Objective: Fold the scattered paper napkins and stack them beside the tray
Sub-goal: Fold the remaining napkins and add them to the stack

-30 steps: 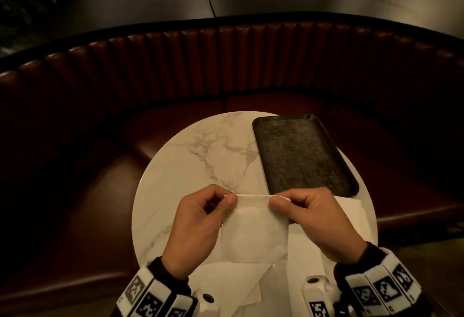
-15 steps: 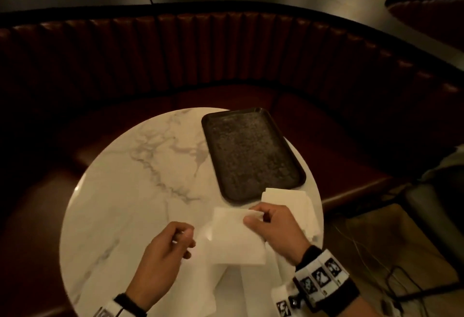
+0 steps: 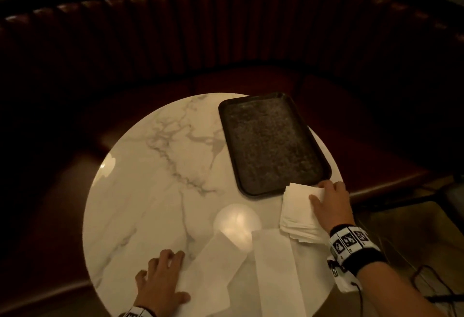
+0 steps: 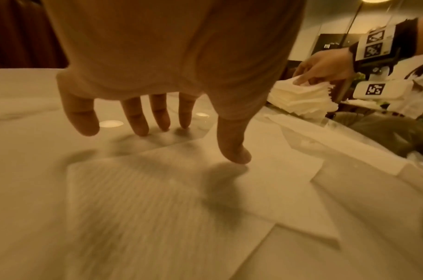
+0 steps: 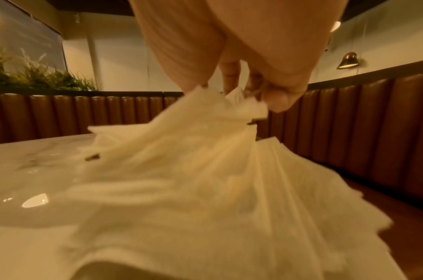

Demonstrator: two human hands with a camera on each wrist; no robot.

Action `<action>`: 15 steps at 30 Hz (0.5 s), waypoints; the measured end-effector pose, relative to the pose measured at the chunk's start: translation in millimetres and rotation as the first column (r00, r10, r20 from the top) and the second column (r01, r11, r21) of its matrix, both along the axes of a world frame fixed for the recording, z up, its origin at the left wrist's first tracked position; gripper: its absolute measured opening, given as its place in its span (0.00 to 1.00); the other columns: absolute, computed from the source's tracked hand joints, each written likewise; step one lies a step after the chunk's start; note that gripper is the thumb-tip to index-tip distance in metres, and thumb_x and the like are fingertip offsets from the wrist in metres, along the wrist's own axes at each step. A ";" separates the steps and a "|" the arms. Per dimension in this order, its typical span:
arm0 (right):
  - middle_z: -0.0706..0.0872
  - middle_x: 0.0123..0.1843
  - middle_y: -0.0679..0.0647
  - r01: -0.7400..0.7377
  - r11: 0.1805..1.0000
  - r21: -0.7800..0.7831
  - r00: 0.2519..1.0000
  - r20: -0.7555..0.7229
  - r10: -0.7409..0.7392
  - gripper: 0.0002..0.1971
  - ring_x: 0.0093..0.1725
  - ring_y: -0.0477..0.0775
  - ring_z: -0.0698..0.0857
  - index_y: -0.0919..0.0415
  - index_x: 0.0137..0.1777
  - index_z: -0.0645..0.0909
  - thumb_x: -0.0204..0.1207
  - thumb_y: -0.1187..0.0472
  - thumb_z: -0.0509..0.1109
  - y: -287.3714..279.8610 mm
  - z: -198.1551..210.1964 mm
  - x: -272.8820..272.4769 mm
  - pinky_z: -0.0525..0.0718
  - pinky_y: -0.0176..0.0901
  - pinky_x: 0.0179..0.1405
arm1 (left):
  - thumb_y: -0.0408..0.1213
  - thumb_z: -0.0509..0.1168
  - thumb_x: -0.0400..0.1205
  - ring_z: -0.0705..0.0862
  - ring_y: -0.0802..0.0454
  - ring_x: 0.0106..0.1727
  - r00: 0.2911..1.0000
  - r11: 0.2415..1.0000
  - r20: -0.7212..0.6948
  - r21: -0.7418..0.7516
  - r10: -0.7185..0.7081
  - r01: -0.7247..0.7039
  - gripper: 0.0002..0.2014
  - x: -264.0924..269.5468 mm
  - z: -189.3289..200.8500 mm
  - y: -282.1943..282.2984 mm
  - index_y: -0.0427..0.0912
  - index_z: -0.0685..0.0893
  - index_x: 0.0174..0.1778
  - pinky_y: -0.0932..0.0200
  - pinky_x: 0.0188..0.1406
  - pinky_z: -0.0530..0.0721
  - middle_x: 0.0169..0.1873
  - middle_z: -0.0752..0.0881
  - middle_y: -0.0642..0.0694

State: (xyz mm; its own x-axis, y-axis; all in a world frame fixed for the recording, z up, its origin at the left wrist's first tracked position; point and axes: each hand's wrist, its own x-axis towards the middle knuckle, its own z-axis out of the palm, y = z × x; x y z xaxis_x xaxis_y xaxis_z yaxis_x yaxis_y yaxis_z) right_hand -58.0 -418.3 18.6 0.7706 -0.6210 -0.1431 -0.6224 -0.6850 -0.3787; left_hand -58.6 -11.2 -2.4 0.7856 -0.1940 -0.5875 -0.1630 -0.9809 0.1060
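Your right hand [image 3: 330, 202] covers the far right corner of the stack of folded white paper napkins [image 3: 298, 212], motion-blurred in the right wrist view. The two flat white napkin sheets [image 3: 273, 274] run off the head frame's bottom edge.

Tray [image 3: 273, 141] on table [image 3: 150, 178]; napkin stack [image 3: 298, 213] just before tray.

Left hand [image 3: 160, 281] lies spread, fingers straight; right hand [image 3: 330, 203] reaches forward, fingers pinching.

1 tray [image 3: 273, 141], 1 napkin stack [image 3: 298, 213], 2 loose napkins [image 3: 213, 274], 2 hands [image 3: 160, 284].
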 end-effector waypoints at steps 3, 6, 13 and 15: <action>0.72 0.64 0.65 0.016 0.999 -0.049 1.000 0.027 -0.015 0.21 0.61 0.69 0.74 0.62 0.66 0.76 0.75 0.57 0.72 0.5 1.7 -3.9 0.75 0.60 0.64 | 0.63 0.72 0.66 0.66 0.51 0.71 0.999 0.997 0.024 0.065 -0.042 0.040 0.48 0.9 -4.3 4.3 0.65 0.52 0.79 0.47 0.67 0.65 0.70 0.62 0.56; 0.71 0.67 0.66 0.016 0.998 -0.063 0.998 0.062 -0.012 0.23 0.62 0.70 0.73 0.62 0.67 0.76 0.75 0.56 0.73 1.8 8.6 -5.0 0.74 0.62 0.64 | 0.61 0.71 0.68 0.68 0.51 0.69 1.000 0.998 -0.024 0.054 -0.019 0.020 0.38 2.4 -5.2 5.4 0.61 0.60 0.71 0.48 0.64 0.62 0.65 0.69 0.57; 0.71 0.68 0.65 -0.014 0.997 -0.082 0.996 0.081 0.021 0.23 0.65 0.71 0.70 0.60 0.68 0.75 0.74 0.55 0.73 17.3 25.1 -13.9 0.71 0.66 0.66 | 0.61 0.71 0.67 0.67 0.50 0.59 1.000 0.999 -0.025 -0.042 -0.009 0.008 0.26 1.5 -7.9 11.0 0.57 0.68 0.53 0.51 0.54 0.67 0.55 0.65 0.53; 0.71 0.68 0.64 -0.014 0.997 -0.082 0.994 0.103 0.023 0.22 0.66 0.71 0.70 0.59 0.67 0.75 0.75 0.55 0.73 23.1 31.5 -18.8 0.70 0.66 0.66 | 0.64 0.67 0.67 0.68 0.50 0.61 1.000 0.996 0.008 -0.087 0.016 -0.015 0.27 0.5 -9.6 9.2 0.58 0.68 0.58 0.50 0.56 0.67 0.56 0.65 0.54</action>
